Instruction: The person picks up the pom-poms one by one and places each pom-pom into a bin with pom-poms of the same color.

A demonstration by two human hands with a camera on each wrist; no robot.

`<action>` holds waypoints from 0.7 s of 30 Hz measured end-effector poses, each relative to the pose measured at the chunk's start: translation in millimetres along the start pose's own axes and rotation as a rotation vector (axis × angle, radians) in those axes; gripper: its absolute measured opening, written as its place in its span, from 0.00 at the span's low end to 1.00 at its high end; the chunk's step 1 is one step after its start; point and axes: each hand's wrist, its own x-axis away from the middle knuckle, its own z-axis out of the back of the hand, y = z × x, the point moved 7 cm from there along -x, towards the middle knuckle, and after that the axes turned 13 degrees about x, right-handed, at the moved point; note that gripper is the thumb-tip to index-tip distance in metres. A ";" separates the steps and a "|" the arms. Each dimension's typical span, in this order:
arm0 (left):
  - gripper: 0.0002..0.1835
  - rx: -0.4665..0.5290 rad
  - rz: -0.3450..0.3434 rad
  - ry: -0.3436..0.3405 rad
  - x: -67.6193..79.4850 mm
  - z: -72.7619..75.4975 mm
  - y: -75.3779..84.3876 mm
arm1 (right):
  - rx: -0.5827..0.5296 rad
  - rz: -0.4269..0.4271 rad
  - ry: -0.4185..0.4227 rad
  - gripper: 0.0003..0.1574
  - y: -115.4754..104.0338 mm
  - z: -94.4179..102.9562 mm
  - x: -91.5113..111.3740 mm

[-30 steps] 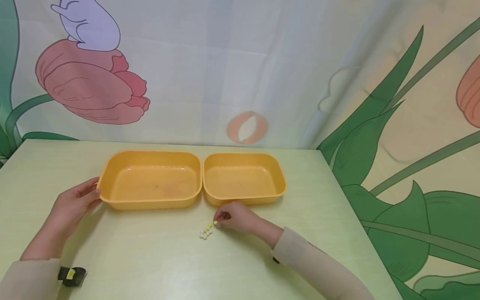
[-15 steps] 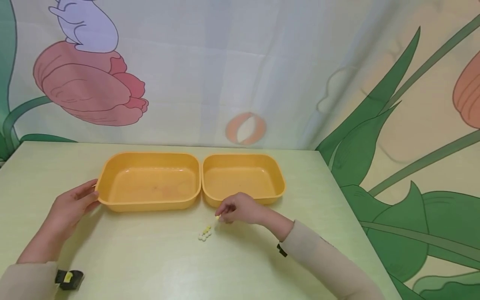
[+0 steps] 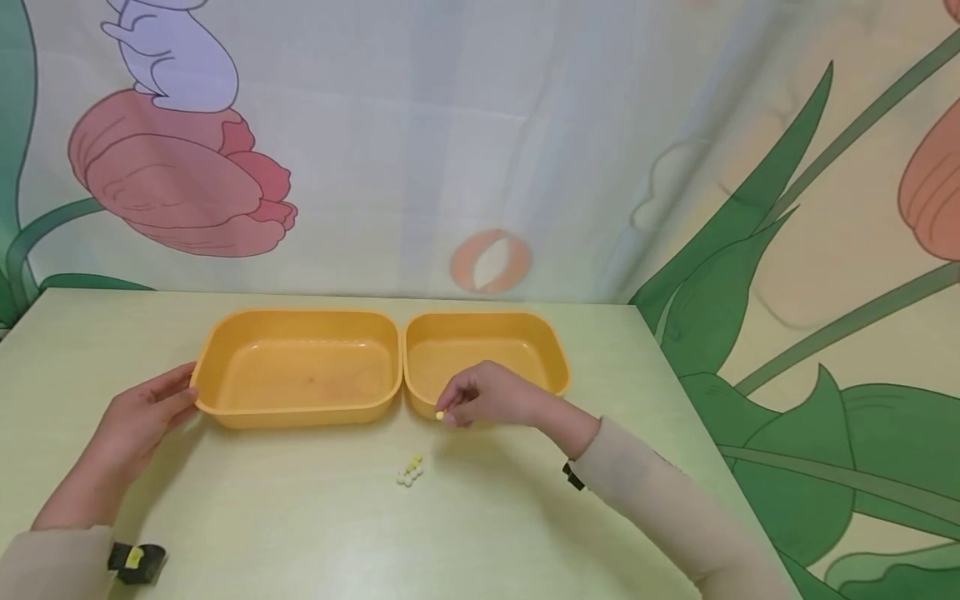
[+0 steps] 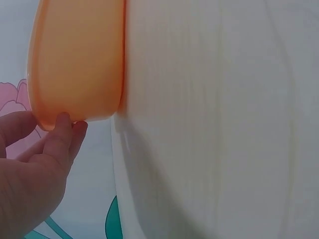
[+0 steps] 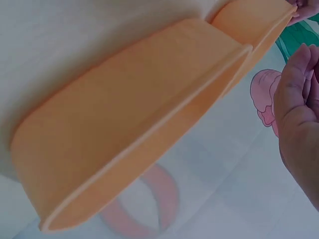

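My right hand (image 3: 495, 396) pinches a small round yellow bead (image 3: 440, 415) between thumb and fingertips, over the front rim of the smaller yellow tray (image 3: 558, 350). In the right wrist view the curled fingers (image 5: 296, 74) show and the bead is hidden. My left hand (image 3: 146, 421) grips the left end of the larger yellow tray (image 3: 300, 417). The left wrist view shows thumb and fingertips at that tray's rim (image 4: 47, 122). On the table in front of the trays lies a little cluster of yellow beads (image 3: 415, 462) and whitish beads (image 3: 408, 477).
Both trays stand side by side, ends meeting, near the back of the pale green table (image 3: 300, 517). Behind them hangs a printed curtain (image 3: 360, 167) with flowers and leaves, which also runs along the right side. A black strap (image 3: 138, 562) is on the left wrist.
My right hand has lifted the yellow bead away from the cluster, moving back and up to the smaller tray's front rim. The left hand stays at the larger tray.
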 end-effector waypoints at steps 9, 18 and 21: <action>0.35 0.005 0.007 0.000 -1.4 0.6 -1.6 | -0.043 -0.003 -0.038 0.10 -9.8 31.2 -1.4; 0.34 -0.003 0.002 -0.001 -1.4 0.1 -0.4 | -0.026 0.020 -0.079 0.12 -18.2 65.7 -12.1; 0.34 -0.004 -0.002 -0.003 0.1 1.1 0.0 | -0.013 0.020 -0.093 0.12 -19.2 74.5 -18.4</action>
